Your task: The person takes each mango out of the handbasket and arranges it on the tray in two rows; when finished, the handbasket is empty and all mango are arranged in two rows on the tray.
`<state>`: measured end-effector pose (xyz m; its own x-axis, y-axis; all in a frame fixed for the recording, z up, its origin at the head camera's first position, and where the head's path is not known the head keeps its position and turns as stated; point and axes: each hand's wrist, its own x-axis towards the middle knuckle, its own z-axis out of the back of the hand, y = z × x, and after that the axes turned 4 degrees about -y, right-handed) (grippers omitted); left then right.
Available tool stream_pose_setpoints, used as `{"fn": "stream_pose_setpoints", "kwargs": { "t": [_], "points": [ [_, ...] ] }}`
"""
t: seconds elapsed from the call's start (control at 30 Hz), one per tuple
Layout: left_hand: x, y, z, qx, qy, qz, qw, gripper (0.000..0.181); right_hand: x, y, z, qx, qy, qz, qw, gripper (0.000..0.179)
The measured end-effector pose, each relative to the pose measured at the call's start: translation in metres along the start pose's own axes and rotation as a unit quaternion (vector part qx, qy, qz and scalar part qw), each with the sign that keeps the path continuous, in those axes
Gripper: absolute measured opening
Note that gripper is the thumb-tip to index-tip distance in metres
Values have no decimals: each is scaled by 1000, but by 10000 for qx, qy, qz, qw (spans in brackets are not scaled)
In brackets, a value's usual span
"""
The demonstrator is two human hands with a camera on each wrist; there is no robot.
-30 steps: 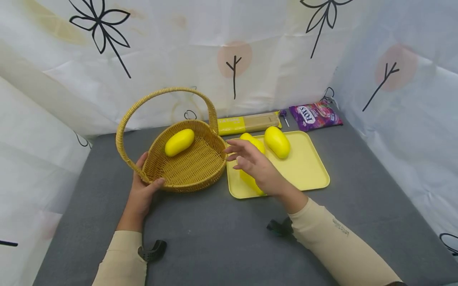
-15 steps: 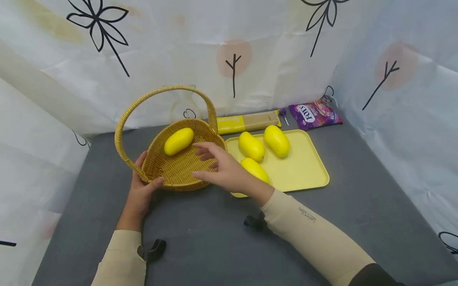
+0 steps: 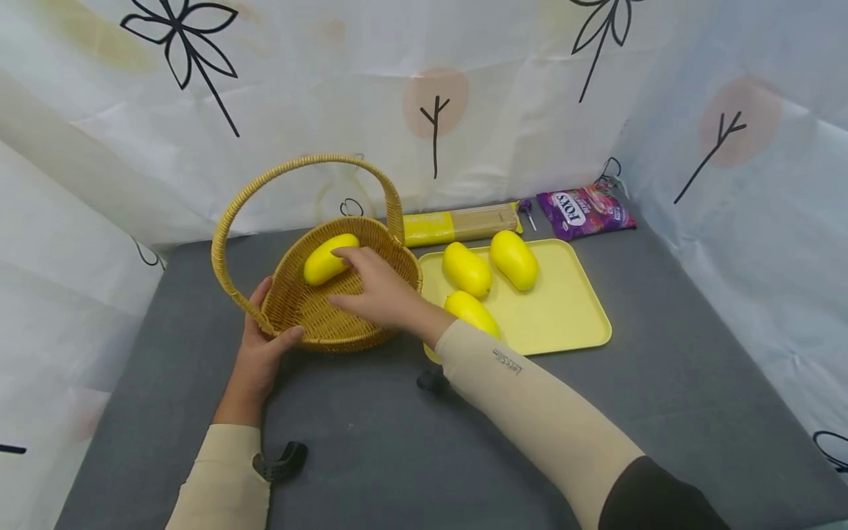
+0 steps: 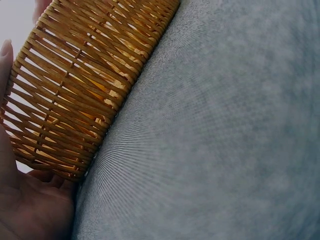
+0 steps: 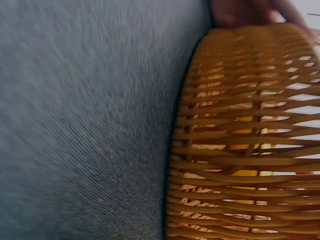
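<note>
My left hand [image 3: 260, 353] grips the near left side of a wicker basket [image 3: 331, 342], its thumb over the rim. In the left wrist view that hand [image 4: 35, 205] lies against the basket's woven wall [image 4: 75, 90]. A yellow mango [image 3: 324, 263] lies inside the basket, toward the back left. Over the basket, my right hand [image 3: 380, 291] reaches in with thumb and fingers spread apart. Its fingertips are right at the mango's right end, overlapping it in the head view. The right wrist view shows the basket wall [image 5: 245, 150], with a little yellow through the weave.
Right of the basket is a yellow tray [image 3: 556, 324] bearing mangoes [image 3: 514, 261]. Behind it lie a yellow-ended pack of noodles [image 3: 464, 224], a purple lollipop [image 3: 526, 208] and a purple Fox's candy bag [image 3: 586, 211]. A printed cloth [image 3: 503, 132] hangs behind the grey table [image 3: 371, 456].
My right hand has moved left from over the tray into the basket, up to the mango. The left hand keeps its grip on the basket.
</note>
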<state>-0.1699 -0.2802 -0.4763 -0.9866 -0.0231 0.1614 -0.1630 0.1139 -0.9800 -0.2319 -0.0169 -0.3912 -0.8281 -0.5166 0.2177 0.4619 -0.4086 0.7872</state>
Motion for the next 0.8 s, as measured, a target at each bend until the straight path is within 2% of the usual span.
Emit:
{"fn": "stream_pose_setpoints", "kwargs": {
  "t": [0.27,0.37,0.5,0.6,0.8],
  "points": [
    [0,-1,-1,11,15,16,10000,91,24,-8,-9,-961,11,-196,9952,74],
    [0,-1,-1,-34,-6,13,10000,91,31,-10,-13,-1664,145,-161,9858,74],
    [-1,0,0,-21,-48,18,10000,91,40,-15,-20,-2557,351,-108,9660,76],
    [-1,-1,0,23,-21,30,10000,91,45,-17,-24,-2791,500,-250,9586,83],
    [-1,-3,0,87,-23,81,9999,92,48,-19,-29,-2791,834,-658,9544,99]
  ]
}}
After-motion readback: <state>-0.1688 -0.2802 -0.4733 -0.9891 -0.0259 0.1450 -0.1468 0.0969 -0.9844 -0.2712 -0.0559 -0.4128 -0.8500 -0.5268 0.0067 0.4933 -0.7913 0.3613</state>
